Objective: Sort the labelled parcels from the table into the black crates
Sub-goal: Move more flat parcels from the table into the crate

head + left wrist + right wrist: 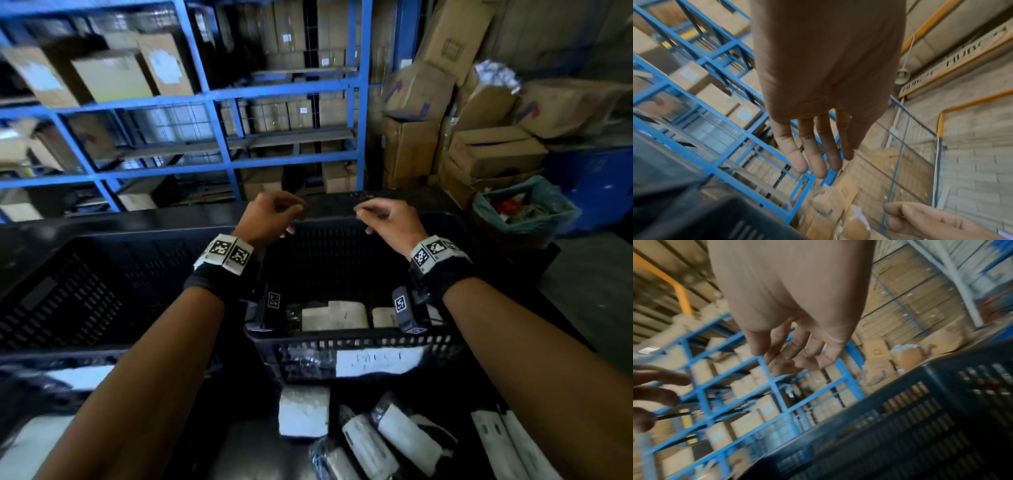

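head view: both hands, left hand and right hand, loosely curled, empty, above crate; label unreadable.

White label on crate front: handwriting blurred, unreadable

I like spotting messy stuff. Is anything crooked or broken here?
The cardboard boxes stacked at the right lean and look crushed, one torn open. The parcels on the table lie jumbled. Both hands are empty.
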